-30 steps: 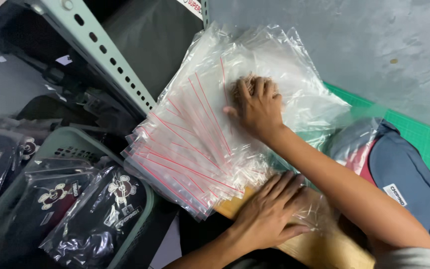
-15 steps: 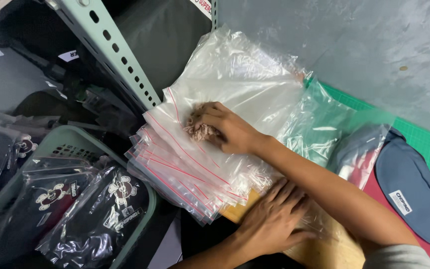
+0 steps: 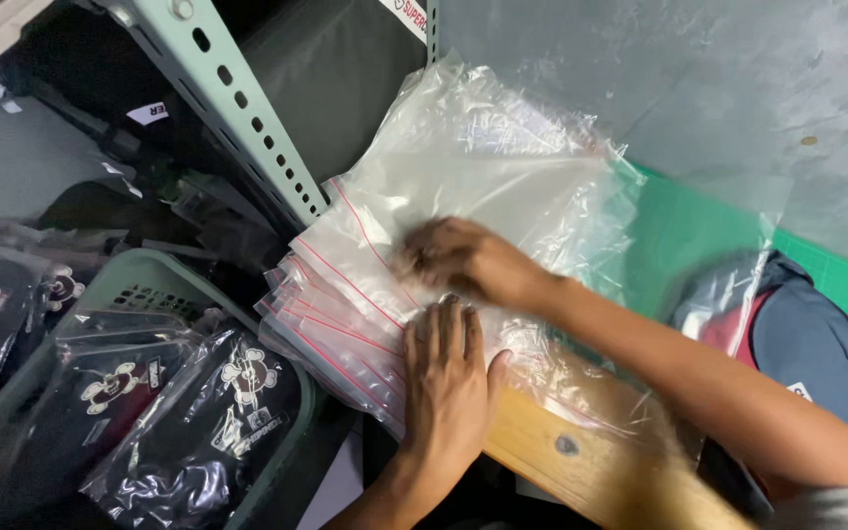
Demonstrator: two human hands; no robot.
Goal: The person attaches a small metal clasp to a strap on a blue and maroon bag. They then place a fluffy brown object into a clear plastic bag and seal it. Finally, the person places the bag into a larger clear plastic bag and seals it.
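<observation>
- Your right hand [image 3: 468, 263] had slid from the far side of the stack of clear bags [image 3: 424, 245] to its near edge, fingers curled and pinching at the top bag's red-striped mouth.
- Your left hand [image 3: 447, 378] had moved up onto the stack's near corner, lying flat and open, pinning the bags to the wooden bench [image 3: 581, 461].
- That shift suggested you were separating one bag.
- Left of the stack stood the green basket [image 3: 139, 285] of wrapped black caps [image 3: 188, 412]; right lay a bagged blue cap [image 3: 807, 344].
</observation>
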